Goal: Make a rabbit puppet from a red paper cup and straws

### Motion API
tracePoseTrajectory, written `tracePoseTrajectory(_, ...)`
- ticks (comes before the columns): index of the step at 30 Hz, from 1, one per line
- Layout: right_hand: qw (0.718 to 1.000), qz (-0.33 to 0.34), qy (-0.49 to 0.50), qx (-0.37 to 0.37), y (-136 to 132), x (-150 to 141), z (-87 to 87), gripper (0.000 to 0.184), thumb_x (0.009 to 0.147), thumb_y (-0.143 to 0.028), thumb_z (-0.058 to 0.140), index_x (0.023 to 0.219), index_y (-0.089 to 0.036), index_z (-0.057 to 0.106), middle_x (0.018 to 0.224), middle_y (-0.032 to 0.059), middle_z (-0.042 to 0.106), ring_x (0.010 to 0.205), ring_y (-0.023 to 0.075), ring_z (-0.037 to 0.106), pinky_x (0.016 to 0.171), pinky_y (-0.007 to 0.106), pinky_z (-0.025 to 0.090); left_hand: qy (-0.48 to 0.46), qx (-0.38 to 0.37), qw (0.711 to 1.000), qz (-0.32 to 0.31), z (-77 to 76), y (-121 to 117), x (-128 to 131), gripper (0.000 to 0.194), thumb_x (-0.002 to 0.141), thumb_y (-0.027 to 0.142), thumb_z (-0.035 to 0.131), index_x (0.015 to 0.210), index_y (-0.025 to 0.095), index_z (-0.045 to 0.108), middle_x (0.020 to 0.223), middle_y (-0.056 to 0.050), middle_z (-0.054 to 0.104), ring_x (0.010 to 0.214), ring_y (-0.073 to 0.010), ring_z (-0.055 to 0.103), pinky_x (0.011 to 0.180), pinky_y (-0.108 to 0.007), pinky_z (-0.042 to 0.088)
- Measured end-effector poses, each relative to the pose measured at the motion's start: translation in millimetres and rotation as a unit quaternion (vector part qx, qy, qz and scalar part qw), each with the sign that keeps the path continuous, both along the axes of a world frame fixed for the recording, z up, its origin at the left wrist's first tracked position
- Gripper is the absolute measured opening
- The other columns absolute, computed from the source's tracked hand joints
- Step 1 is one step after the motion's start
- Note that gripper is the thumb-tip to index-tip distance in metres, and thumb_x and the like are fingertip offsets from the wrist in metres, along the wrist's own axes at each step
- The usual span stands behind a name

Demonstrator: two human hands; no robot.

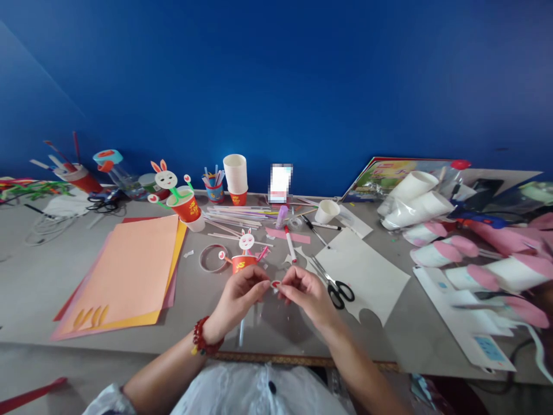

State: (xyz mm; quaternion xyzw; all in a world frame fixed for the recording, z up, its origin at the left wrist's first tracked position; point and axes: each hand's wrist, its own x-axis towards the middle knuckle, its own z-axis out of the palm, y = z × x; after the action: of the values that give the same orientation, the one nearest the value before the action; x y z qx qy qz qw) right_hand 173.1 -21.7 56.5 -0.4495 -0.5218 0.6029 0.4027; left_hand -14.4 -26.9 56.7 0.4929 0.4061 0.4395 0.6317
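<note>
Between my fingertips is a small round white paper cutout with a red mark (275,284). My left hand (247,288) pinches its left side and my right hand (303,290) its right side. Just beyond my left hand stands a red paper cup with a bunny face (245,262), a small round paw on its left and a pink stem on its right. Black-handled scissors (339,291) lie open to the right of my right hand, partly on a cut sheet of white paper (367,271). A roll of tape (212,258) lies left of the bunny cup.
Coloured paper sheets (138,271) are stacked on the left. A taller bunny cup (184,204), stacked white cups (235,173) and straws (235,216) stand or lie toward the wall. A red marker (290,245) lies mid-table. Bagged and pink-ended white cups (436,253) and a power strip (464,320) crowd the right.
</note>
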Motion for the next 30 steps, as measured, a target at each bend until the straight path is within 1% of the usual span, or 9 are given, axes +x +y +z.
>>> tracePoseTrajectory(3, 0.998, 0.0, 0.042, -0.04, 0, -2, -1.5, 0.027, 0.076, -0.04, 0.075, 0.072, -0.019, 0.058, 0.062, -0.0013, 0.064, 0.053, 0.0112, 0.056, 0.05, 0.021, 0.046, -0.001, -0.008, 1.0, -0.01, -1.1, 2, 0, 0.027, 0.086, 0.042, 0.066, 0.084, 0.016, 0.06, 0.066, 0.003, 0.053, 0.056, -0.0087, 0.046, 0.053, -0.021, 0.036)
tracePoseTrajectory(6, 0.997, 0.001, 0.052, -0.06, -1, -2, 0.1, 0.028, 0.074, -0.039, 0.076, 0.071, -0.019, 0.058, 0.061, -0.0018, 0.064, 0.052, 0.0105, 0.055, 0.049, 0.021, 0.045, -0.014, -0.024, 0.999, -0.016, -1.3, 3, 1, 0.027, 0.086, 0.042, 0.066, 0.082, 0.016, 0.06, 0.065, 0.003, 0.053, 0.056, -0.0084, 0.046, 0.054, -0.021, 0.035)
tracePoseTrajectory(12, 0.995, -0.001, 0.07, -0.075, 0, -5, 3.1, 0.029, 0.072, -0.041, 0.077, 0.072, -0.019, 0.058, 0.061, -0.0022, 0.063, 0.053, 0.0109, 0.055, 0.049, 0.021, 0.045, -0.117, -0.127, 0.985, -0.021, -5.2, 0, 6, 0.024, 0.084, 0.038, 0.07, 0.083, 0.017, 0.059, 0.067, 0.003, 0.056, 0.055, -0.0069, 0.046, 0.054, -0.019, 0.035)
tracePoseTrajectory(17, 0.996, -0.033, 0.07, -0.048, -3, -12, 0.0, 0.03, 0.076, -0.043, 0.076, 0.074, -0.02, 0.058, 0.063, -0.003, 0.06, 0.056, 0.0114, 0.055, 0.049, 0.021, 0.046, -0.154, -0.087, 0.983, 0.051, -13.8, -5, 11, 0.021, 0.086, 0.036, 0.068, 0.083, 0.017, 0.058, 0.068, 0.004, 0.053, 0.056, -0.0056, 0.043, 0.054, -0.018, 0.033)
tracePoseTrajectory(21, 0.996, -0.069, 0.057, -0.012, -5, -18, -5.6, 0.028, 0.081, -0.044, 0.073, 0.076, -0.02, 0.059, 0.066, -0.0021, 0.062, 0.055, 0.0111, 0.054, 0.05, 0.022, 0.046, -0.159, -0.086, 0.982, 0.062, -16.2, -8, 16, 0.022, 0.089, 0.037, 0.065, 0.084, 0.017, 0.056, 0.068, 0.005, 0.053, 0.055, -0.0053, 0.043, 0.053, -0.018, 0.032)
tracePoseTrajectory(24, 0.996, -0.081, 0.04, 0.017, -4, -18, -5.8, 0.027, 0.083, -0.045, 0.071, 0.078, -0.02, 0.06, 0.069, -0.0009, 0.063, 0.057, 0.0121, 0.056, 0.053, 0.024, 0.048, -0.139, -0.087, 0.986, 0.042, -16.8, -12, 19, 0.024, 0.088, 0.04, 0.065, 0.086, 0.017, 0.056, 0.072, 0.003, 0.055, 0.054, -0.0053, 0.044, 0.052, -0.019, 0.033)
tracePoseTrajectory(27, 0.997, -0.068, 0.02, 0.032, 2, -12, -2.6, 0.028, 0.084, -0.046, 0.069, 0.08, -0.02, 0.061, 0.069, -0.0003, 0.063, 0.057, 0.0124, 0.057, 0.054, 0.025, 0.05, -0.076, -0.059, 0.995, 0.018, -16.2, -14, 15, 0.024, 0.09, 0.041, 0.062, 0.093, 0.018, 0.057, 0.072, 0.002, 0.057, 0.052, -0.0064, 0.044, 0.05, -0.02, 0.035)
tracePoseTrajectory(29, 0.997, -0.064, 0.008, 0.032, 9, -5, -1.4, 0.028, 0.084, -0.047, 0.069, 0.08, -0.02, 0.061, 0.069, -0.0007, 0.063, 0.057, 0.0122, 0.056, 0.053, 0.024, 0.049, 0.006, 0.005, 1.0, 0.026, -13.3, -11, 6, 0.023, 0.091, 0.039, 0.059, 0.097, 0.017, 0.059, 0.075, 0.0, 0.06, 0.055, -0.0085, 0.048, 0.051, -0.021, 0.038)
tracePoseTrajectory(30, 0.997, -0.065, 0.003, 0.032, 13, -1, -1.6, 0.029, 0.083, -0.048, 0.07, 0.08, -0.02, 0.061, 0.068, -0.0009, 0.063, 0.057, 0.0121, 0.056, 0.053, 0.024, 0.049, 0.058, 0.055, 0.996, 0.041, -10.9, -7, 1, 0.021, 0.092, 0.038, 0.058, 0.097, 0.017, 0.061, 0.077, -0.002, 0.061, 0.059, -0.0103, 0.051, 0.054, -0.022, 0.041)
